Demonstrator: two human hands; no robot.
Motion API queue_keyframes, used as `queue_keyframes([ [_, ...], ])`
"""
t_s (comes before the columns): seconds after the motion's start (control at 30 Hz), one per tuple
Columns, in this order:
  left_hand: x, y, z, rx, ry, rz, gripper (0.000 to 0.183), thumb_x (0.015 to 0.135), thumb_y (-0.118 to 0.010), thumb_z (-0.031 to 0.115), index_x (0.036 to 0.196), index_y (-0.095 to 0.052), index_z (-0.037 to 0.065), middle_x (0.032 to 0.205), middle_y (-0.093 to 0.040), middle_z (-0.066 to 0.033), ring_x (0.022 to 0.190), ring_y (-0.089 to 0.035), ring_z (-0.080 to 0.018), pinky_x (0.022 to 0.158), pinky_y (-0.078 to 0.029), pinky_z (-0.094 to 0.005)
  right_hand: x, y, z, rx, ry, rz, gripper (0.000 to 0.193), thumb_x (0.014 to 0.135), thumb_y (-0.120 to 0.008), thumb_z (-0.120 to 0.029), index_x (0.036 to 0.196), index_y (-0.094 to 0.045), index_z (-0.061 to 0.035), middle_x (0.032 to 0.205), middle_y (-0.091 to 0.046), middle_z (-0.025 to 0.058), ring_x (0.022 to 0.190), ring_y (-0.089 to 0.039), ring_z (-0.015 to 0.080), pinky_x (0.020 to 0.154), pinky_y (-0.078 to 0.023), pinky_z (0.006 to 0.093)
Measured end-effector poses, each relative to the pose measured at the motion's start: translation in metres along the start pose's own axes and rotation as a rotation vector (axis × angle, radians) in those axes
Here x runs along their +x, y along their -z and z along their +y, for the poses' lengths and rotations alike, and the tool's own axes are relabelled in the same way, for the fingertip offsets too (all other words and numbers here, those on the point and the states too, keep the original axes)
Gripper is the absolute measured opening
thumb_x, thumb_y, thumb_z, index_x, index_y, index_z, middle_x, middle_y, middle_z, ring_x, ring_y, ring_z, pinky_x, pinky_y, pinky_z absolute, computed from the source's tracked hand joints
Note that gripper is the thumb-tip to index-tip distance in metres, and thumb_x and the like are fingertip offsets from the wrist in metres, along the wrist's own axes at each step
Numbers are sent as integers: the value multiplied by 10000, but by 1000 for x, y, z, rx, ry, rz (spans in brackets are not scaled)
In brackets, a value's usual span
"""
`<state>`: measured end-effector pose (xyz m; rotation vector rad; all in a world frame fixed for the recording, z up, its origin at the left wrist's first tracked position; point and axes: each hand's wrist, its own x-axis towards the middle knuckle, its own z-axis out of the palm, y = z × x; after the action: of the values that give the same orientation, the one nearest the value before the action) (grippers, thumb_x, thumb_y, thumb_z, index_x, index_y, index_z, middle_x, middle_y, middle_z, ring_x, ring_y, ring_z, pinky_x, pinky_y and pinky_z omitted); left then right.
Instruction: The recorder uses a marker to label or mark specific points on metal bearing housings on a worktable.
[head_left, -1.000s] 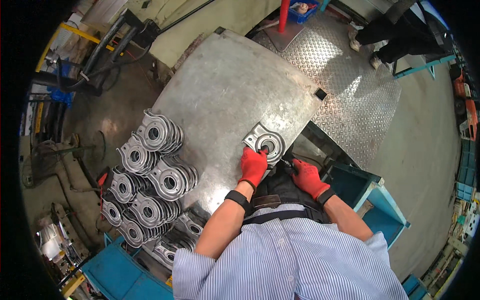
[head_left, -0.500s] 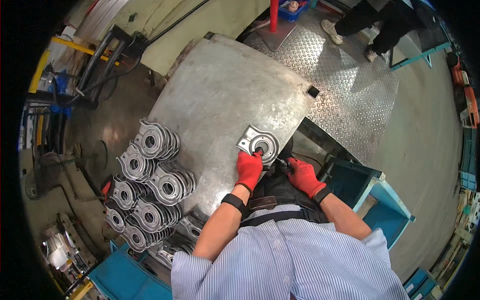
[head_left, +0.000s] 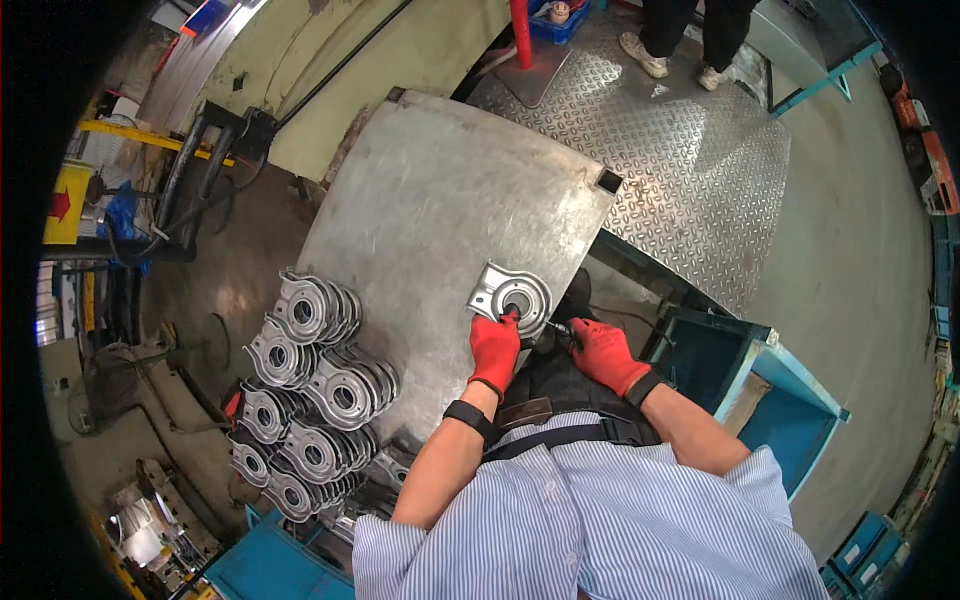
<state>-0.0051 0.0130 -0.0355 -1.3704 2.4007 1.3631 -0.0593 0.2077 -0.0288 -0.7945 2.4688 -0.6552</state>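
A stamped silver metal bracket [head_left: 508, 284], with a round ring and a flat tab, lies near the right front edge of the metal table. My left hand [head_left: 495, 350], in a red glove, grips its near side with the fingertips at the ring's opening. In my right hand [head_left: 606, 356], also red-gloved, is a small dark hand tool [head_left: 560, 332] with a thin tip. That tip points at the ring's right rim; whether it touches cannot be made out. Several stacks of matching brackets [head_left: 320, 388] stand at the table's left side.
Below the table [head_left: 450, 180], a blue metal bin [head_left: 790, 410] stands at my right and another blue container [head_left: 275, 560] at lower left. A red post [head_left: 521, 35] rises from a treadplate floor [head_left: 690, 170]. Another person's legs [head_left: 690, 30] are at the far right.
My head view has shifted slightly. Both hands keep their hold, the bracket staying at the table's edge. The other person's legs have shifted, their feet now closer together.
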Motion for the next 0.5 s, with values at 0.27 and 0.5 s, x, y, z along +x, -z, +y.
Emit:
queue_keyframes([
  [0.27, -3, 5, 4, -29, -63, -19, 361, 791, -658, 205, 1007, -540, -58, 986, -617, -265, 987, -581, -416, 819, -460, -446, -1, -2, 1, -15, 49, 33, 344, 762, -644, -249, 1041, -532, -82, 935, -616, 146, 869, -604, 342, 719, -477, 445],
  [0.5, -9, 6, 25, 88, 74, -3, 371, 792, -658, 214, 1011, -533, -57, 969, -618, -272, 976, -584, -420, 808, -465, -455, -2, 0, 0, -45, 20, 26, 310, 754, -635, -220, 1007, -541, -69, 908, -618, 158, 848, -604, 358, 715, -478, 456],
])
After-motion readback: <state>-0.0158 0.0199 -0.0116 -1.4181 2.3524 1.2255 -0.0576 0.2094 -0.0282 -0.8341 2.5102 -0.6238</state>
